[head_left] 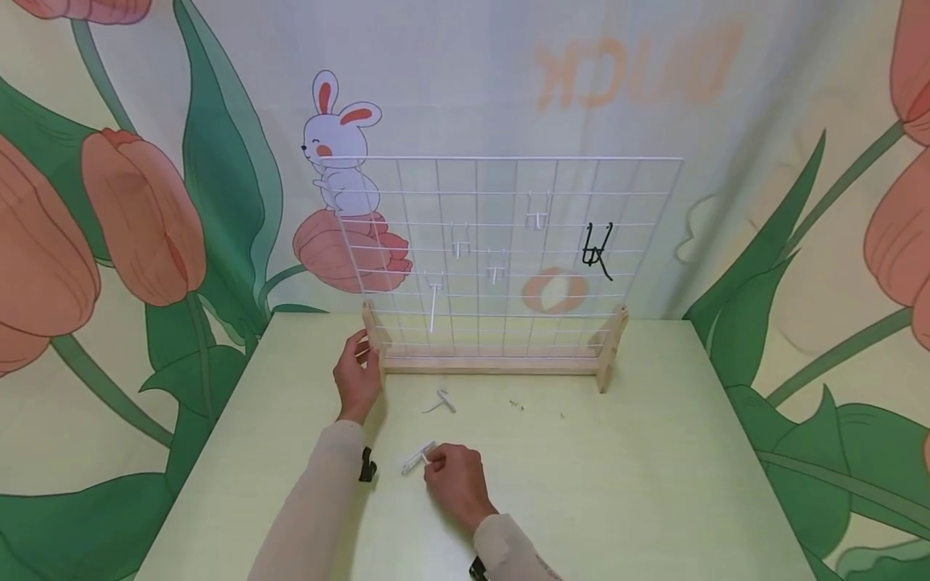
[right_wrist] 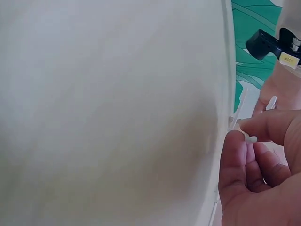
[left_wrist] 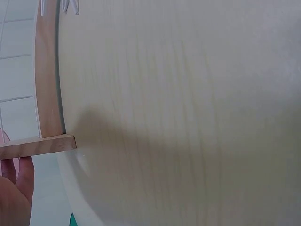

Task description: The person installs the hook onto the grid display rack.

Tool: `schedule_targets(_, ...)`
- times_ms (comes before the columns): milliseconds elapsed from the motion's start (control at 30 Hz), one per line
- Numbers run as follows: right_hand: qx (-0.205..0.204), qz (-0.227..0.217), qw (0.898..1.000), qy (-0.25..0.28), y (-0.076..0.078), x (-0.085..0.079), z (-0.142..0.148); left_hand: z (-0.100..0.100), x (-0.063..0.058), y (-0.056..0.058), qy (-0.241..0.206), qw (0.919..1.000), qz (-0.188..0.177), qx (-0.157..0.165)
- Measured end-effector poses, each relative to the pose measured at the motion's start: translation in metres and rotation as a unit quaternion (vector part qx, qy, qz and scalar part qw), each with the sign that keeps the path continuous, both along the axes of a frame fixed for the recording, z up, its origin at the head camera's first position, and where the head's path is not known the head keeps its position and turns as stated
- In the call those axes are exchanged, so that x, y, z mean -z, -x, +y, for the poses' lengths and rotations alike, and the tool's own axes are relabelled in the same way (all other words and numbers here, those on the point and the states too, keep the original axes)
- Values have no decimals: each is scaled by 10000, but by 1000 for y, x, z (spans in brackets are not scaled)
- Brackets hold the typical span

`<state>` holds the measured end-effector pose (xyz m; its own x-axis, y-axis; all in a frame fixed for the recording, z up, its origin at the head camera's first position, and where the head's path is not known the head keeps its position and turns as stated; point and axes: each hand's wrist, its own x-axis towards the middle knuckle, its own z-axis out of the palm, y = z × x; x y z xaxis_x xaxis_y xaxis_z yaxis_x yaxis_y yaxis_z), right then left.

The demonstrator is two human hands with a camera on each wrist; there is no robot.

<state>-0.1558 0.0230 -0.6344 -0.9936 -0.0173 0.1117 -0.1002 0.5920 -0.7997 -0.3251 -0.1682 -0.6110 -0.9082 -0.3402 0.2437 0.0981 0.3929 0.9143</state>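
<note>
A white wire grid stands upright in a wooden base on the table. My left hand is at the left wooden upright of that base; in the left wrist view, its fingertips touch the outer face of the wood. Nearer to me, my right hand pinches a white hook between thumb and fingertips, just above the table. In the right wrist view, parts of the hook stick out past the fingers. Another white hook lies before the base.
Several white hooks hang on the grid, among them a long one at lower left. A black hook hangs at the right. Small bits lie on the table. A patterned curtain is behind.
</note>
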Motion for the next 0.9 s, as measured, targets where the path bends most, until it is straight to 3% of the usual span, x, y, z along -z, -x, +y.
schedule_targets(333,104,315,9993,167,5,-20,5,0,0,1,-46,9999,90,1)
schedule_targets(900,258,81,9965,789,12,-70,10,1,0,0,-44,10000,44,-31)
